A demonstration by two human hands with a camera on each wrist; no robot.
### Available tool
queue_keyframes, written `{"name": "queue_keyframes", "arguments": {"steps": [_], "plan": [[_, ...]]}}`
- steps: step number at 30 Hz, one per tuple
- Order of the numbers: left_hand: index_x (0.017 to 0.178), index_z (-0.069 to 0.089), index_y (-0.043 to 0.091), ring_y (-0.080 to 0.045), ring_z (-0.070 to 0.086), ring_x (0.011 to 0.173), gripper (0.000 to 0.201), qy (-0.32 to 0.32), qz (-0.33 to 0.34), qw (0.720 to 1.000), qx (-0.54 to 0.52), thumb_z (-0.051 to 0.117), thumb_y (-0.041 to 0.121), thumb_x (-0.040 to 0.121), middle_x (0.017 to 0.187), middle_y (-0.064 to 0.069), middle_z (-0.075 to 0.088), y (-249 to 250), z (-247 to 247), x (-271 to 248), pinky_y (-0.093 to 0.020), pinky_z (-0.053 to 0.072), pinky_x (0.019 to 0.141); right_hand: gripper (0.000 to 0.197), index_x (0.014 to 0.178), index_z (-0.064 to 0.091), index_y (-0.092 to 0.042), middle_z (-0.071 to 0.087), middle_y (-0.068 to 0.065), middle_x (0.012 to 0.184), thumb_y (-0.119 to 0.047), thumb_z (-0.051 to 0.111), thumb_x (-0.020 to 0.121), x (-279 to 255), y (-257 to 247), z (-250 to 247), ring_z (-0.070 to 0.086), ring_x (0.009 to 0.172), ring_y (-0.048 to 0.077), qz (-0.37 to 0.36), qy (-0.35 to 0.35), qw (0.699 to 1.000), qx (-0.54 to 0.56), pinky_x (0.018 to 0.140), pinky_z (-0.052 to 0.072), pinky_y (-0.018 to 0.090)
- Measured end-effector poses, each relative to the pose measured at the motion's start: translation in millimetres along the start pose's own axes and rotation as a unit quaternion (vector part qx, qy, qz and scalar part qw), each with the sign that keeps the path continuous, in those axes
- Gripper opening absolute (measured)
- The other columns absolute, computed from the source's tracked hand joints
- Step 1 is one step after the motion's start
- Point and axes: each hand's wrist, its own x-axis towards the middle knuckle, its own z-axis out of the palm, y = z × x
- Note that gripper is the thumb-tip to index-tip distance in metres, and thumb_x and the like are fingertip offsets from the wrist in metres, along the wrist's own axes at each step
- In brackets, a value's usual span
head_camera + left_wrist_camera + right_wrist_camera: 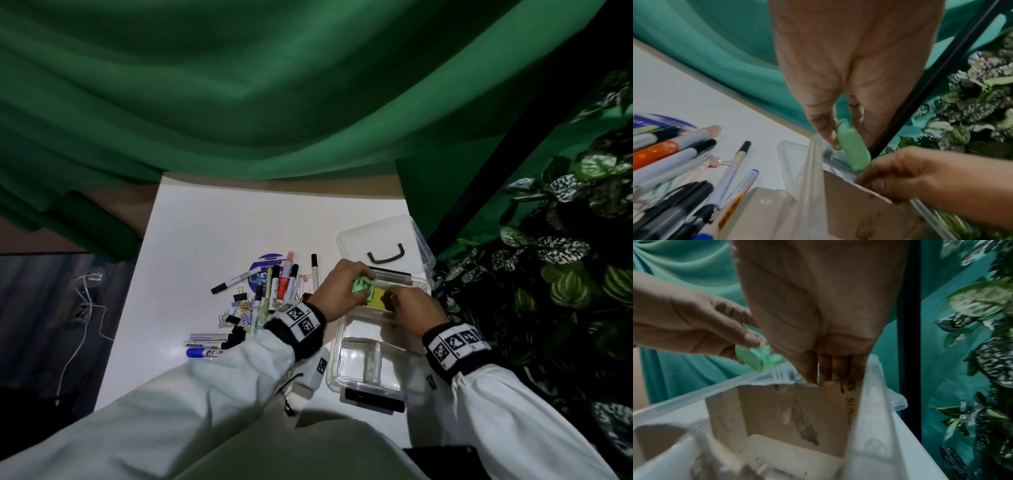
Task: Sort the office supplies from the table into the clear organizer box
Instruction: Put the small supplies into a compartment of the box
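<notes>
The clear organizer box (pixel 337 356) stands open at the table's right, its lid (pixel 380 240) lying flat behind it. My left hand (pixel 363 279) hovers over the box's far compartment and pinches a small pale green item (pixel 364 285) (pixel 854 149) between thumb and fingers. My right hand (pixel 394 301) reaches down into the same compartment. Its curled fingers (pixel 830 368) grip the top edge of a flat yellow-brown pad (pixel 376 296) (pixel 789 410) that stands upright against the box wall (pixel 865 410). The near compartments look bare.
A pile of markers and pens (pixel 281 284), binder clips (pixel 236 310) and a blue marker (pixel 202 352) lies on the white table (pixel 205 240) left of the box. Green cloth hangs behind. Leafy plants (pixel 565 274) crowd the right side.
</notes>
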Motion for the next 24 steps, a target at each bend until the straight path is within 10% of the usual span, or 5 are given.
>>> {"name": "queue_keyframes", "arguments": {"steps": [4, 9, 18, 24], "plan": [[0.124, 0.049, 0.016, -0.026, 0.055, 0.105, 0.044, -0.053, 0.035, 0.994, 0.087, 0.066, 0.007, 0.084, 0.119, -0.012, 0.054, 10, 12, 18, -0.027, 0.04, 0.083, 0.028, 0.113, 0.06, -0.009, 0.057, 0.017, 0.111, -0.008, 0.06, 0.084, -4, 14, -3, 0.055, 0.101, 0.035, 0.042, 0.198, 0.979, 0.007, 0.084, 0.049, 0.041], [0.12, 0.055, 0.014, -0.031, 0.058, 0.095, 0.028, -0.103, 0.095, 0.969, 0.202, 0.058, 0.018, 0.093, 0.112, -0.014, 0.052, 17, 23, 31, -0.03, 0.047, 0.08, 0.065, 0.146, 0.029, -0.015, 0.029, 0.02, 0.141, 0.007, 0.045, 0.087, -10, 19, 14, 0.05, 0.116, 0.042, 0.112, 0.068, 0.985, 0.113, 0.097, 0.043, 0.047], [0.124, 0.058, 0.013, -0.031, 0.061, 0.097, 0.03, -0.153, 0.122, 0.922, 0.335, 0.055, 0.016, 0.094, 0.112, -0.015, 0.054, 17, 23, 41, -0.036, 0.049, 0.08, 0.061, 0.141, 0.033, -0.018, 0.036, 0.014, 0.133, 0.006, 0.046, 0.086, -4, 27, 17, 0.059, 0.098, 0.043, 0.083, 0.097, 0.986, 0.103, 0.084, 0.049, 0.047], [0.112, 0.064, 0.014, -0.032, 0.064, 0.091, 0.021, -0.218, 0.159, 0.818, 0.509, 0.056, 0.018, 0.093, 0.102, -0.012, 0.063, 13, 23, 41, -0.032, 0.046, 0.075, 0.066, 0.142, 0.033, -0.016, 0.035, 0.014, 0.135, 0.01, 0.047, 0.083, -5, 28, 14, 0.059, 0.098, 0.042, 0.068, 0.078, 0.99, 0.094, 0.084, 0.051, 0.047]]}}
